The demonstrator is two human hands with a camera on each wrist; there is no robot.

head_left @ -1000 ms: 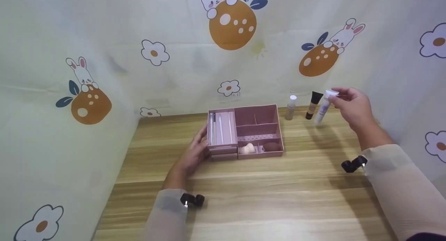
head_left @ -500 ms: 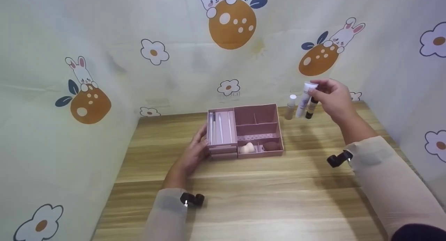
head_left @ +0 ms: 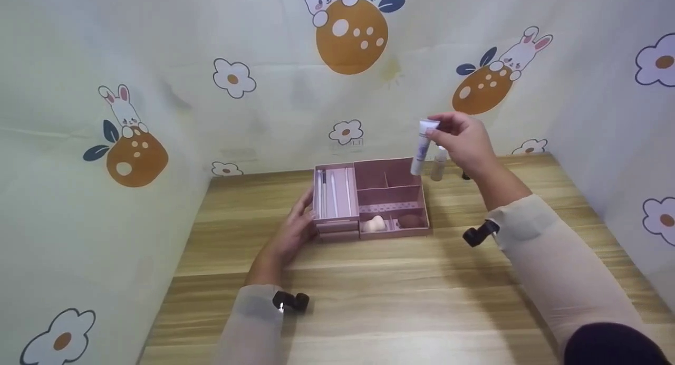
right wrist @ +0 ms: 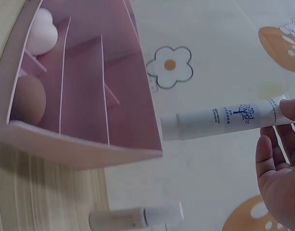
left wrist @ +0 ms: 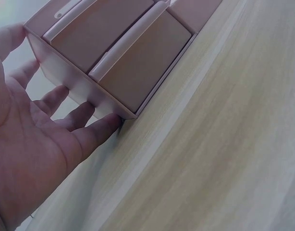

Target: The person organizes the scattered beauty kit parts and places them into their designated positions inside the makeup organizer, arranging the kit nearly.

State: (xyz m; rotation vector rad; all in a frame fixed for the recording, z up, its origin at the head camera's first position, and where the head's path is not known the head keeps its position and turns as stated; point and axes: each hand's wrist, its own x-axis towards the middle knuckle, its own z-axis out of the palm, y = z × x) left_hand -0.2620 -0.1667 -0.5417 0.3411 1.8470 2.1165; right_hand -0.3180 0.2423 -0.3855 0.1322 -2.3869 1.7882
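Observation:
A white squeeze tube [head_left: 421, 149] with a blue tree print hangs from my right hand [head_left: 466, 146], pinched by thumb and fingers at its flat end. Its capped end points down at the back right of a pink organizer box [head_left: 393, 234]. In the right wrist view the tube [right wrist: 210, 121] is beside the box's upper rim; I cannot tell whether they touch. My left hand [head_left: 292, 236] rests against the box's left side. Extended fingers touch that side wall [left wrist: 66, 72] in the left wrist view, beside two drawers [left wrist: 142, 57].
Slim sticks [head_left: 334, 193] lie in the box's left top tray. A cream sponge [head_left: 374, 224] and a brown sponge [head_left: 410, 222] occupy the front compartments. Right of the box stand a white-capped bottle [head_left: 437, 169] and a dark tube [head_left: 466, 175], mostly hidden. A patterned cloth [head_left: 285, 122] hangs behind.
My right hand has carried the white tube leftward, from beside the dark tube, past the bottle to the box's back right corner. The left hand and box have stayed put.

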